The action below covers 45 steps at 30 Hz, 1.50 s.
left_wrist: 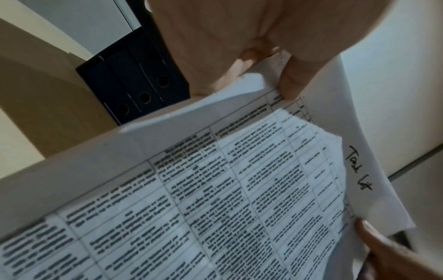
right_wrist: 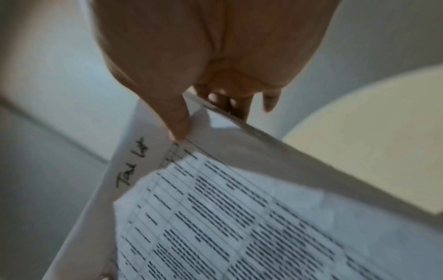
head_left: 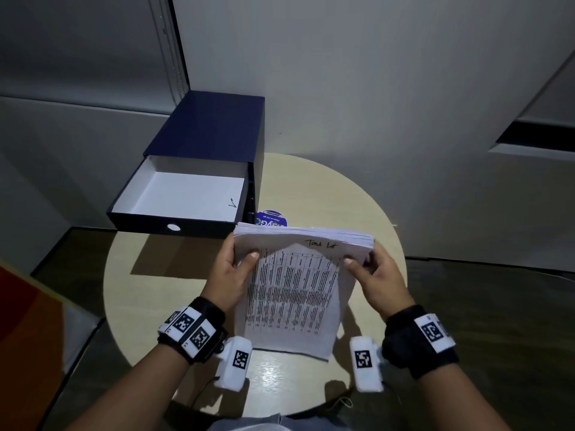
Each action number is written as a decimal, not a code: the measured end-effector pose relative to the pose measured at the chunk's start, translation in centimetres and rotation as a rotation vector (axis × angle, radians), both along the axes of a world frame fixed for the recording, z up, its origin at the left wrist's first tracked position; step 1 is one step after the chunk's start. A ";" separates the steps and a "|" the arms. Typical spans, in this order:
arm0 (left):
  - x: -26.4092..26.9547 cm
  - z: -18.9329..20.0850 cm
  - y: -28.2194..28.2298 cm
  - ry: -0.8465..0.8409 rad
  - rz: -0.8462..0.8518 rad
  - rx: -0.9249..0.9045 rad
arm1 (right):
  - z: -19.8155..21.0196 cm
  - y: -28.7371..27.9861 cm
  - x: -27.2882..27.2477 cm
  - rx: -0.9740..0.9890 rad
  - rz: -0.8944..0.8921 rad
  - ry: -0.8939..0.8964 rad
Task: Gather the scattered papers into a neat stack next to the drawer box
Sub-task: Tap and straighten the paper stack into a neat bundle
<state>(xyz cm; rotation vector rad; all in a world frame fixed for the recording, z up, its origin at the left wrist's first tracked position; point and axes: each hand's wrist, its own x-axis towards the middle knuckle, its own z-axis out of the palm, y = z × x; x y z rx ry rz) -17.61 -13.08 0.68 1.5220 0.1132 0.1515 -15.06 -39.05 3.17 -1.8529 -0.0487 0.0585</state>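
A stack of printed papers (head_left: pixel 292 293) stands upright on its bottom edge on the round table (head_left: pixel 174 290), its top sheet a table of text with handwriting at the top. My left hand (head_left: pixel 231 269) grips the stack's upper left corner, thumb on the front. My right hand (head_left: pixel 371 275) grips the upper right corner the same way. The wrist views show the papers (left_wrist: pixel 215 189) (right_wrist: pixel 239 217) close up, with a thumb of my left hand (left_wrist: pixel 291 81) and of my right hand (right_wrist: pixel 177 121) pressed on the sheet. The dark blue drawer box (head_left: pixel 211 150) stands behind the stack to the left, its top drawer (head_left: pixel 183 197) pulled out.
A small round blue-and-white label (head_left: pixel 270 217) lies on the table between the drawer box and the papers. Grey walls rise behind the table. A red and white object (head_left: pixel 28 306) sits at the left edge. The lower drawer fronts (left_wrist: pixel 134 85) have round finger holes.
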 end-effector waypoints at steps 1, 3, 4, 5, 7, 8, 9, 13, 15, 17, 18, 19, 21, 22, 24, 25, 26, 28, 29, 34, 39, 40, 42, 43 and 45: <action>-0.1 0.2 -0.2 -0.004 -0.017 -0.006 | -0.7 0.1 0.0 0.068 -0.037 0.024; -0.1 0.6 -0.7 -0.016 -0.059 -0.001 | -1.5 0.8 -0.4 0.113 -0.101 0.026; 0.0 0.9 -0.9 -0.021 -0.073 0.007 | -1.3 1.1 -0.6 0.120 -0.113 0.007; 0.1 1.3 -1.0 -0.026 -0.077 0.025 | -1.1 1.4 -0.8 0.123 -0.112 -0.032; 0.4 2.2 -1.4 -0.058 -0.063 0.093 | 0.1 1.9 -0.9 0.107 -0.097 -0.147; 0.6 2.5 -1.5 -0.089 -0.045 0.121 | 0.9 2.1 -1.0 0.106 -0.090 -0.211; 0.5 2.7 -1.7 -0.122 -0.017 0.136 | 1.5 2.4 -1.1 0.120 -0.084 -0.266; -0.3 1.8 -2.3 -0.172 0.053 0.208 | 0.5 2.7 -2.0 0.046 -0.132 -0.319; -0.7 0.6 -2.2 -0.146 0.024 0.216 | -1.2 2.6 -2.7 0.018 -0.130 -0.220; -0.8 0.5 -2.2 -0.156 0.003 0.226 | -1.8 2.4 -3.1 0.053 -0.155 -0.174; -0.8 0.8 -2.2 -0.172 -0.003 0.221 | -1.6 2.4 -3.0 0.078 -0.170 -0.181; -0.7 1.2 -2.3 -0.187 -0.002 0.206 | -1.3 2.5 -2.8 0.106 -0.191 -0.201; -0.3 2.3 -2.7 -0.217 0.023 0.178 | -0.4 2.8 -2.2 0.145 -0.249 -0.265; 0.1 2.7 -2.9 -0.226 0.047 0.173 | 0.1 3.0 -2.0 0.151 -0.279 -0.294; 0.9 3.1 -3.2 -0.213 0.119 0.151 | 0.5 3.5 -1.2 0.164 -0.339 -0.317; 1.3 3.0 -3.2 -0.191 0.160 0.141 | 0.5 3.6 -0.8 0.170 -0.373 -0.314; 1.7 2.9 -3.3 -0.168 0.198 0.131 | 0.3 3.7 -0.5 0.177 -0.405 -0.301; 2.3 2.7 -3.4 -0.121 0.248 0.107 | 0.0 3.6 0.1 0.208 -0.452 -0.243; 2.5 2.8 -3.5 -0.104 0.262 0.088 | -0.2 3.6 0.3 0.226 -0.465 -0.209; 3.2 3.0 -3.5 -0.073 0.274 0.050 | 0.2 3.4 0.8 0.211 -0.504 -0.166; 2.9 3.3 -3.1 -0.137 0.139 -0.019 | -0.1 2.5 1.0 0.317 -0.344 -0.179; 2.5 2.8 -2.5 -0.162 0.056 -0.028 | -0.5 2.0 0.7 0.369 -0.248 -0.179; 1.8 1.3 -1.4 -0.152 -0.081 0.104 | -1.6 0.9 -0.2 0.337 -0.119 -0.145; 1.4 0.5 -1.0 -0.109 -0.116 0.199 | -2.3 0.6 -0.7 0.266 -0.091 -0.113; 1.2 -0.7 -0.8 -0.032 -0.101 0.309 | -3.3 0.4 -1.3 0.106 -0.099 -0.069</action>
